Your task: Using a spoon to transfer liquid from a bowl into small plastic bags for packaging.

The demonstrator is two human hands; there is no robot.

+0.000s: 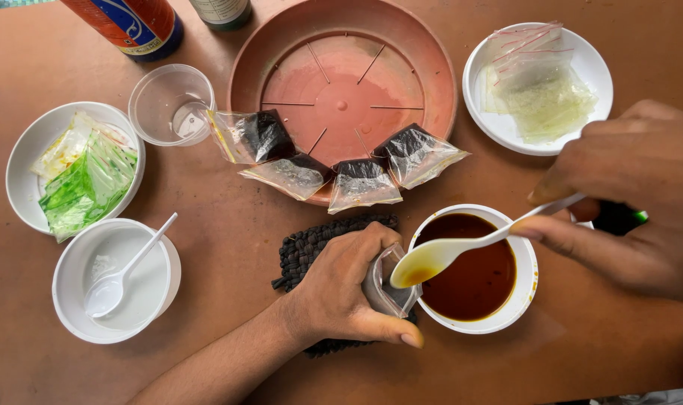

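My left hand [346, 289] grips a small clear plastic bag [388, 288] held open beside a white bowl [523, 300] of dark brown liquid. My right hand [632, 196] holds a white plastic spoon [446, 251] by its handle, its bowl with a little brown liquid at the bag's mouth. Under my left hand lies a dark woven mat [311, 244]. Several small filled bags of dark stuff [356, 180] rest along the near rim of a round reddish-brown tray [431, 67].
A white plate of empty clear zip bags [536, 82] sits at the back right. At the left are a bowl of green and yellow bags [79, 176], a white bowl with a spoon [116, 277], and a clear plastic cup [170, 103]. Two bottles [131, 26] stand at the back.
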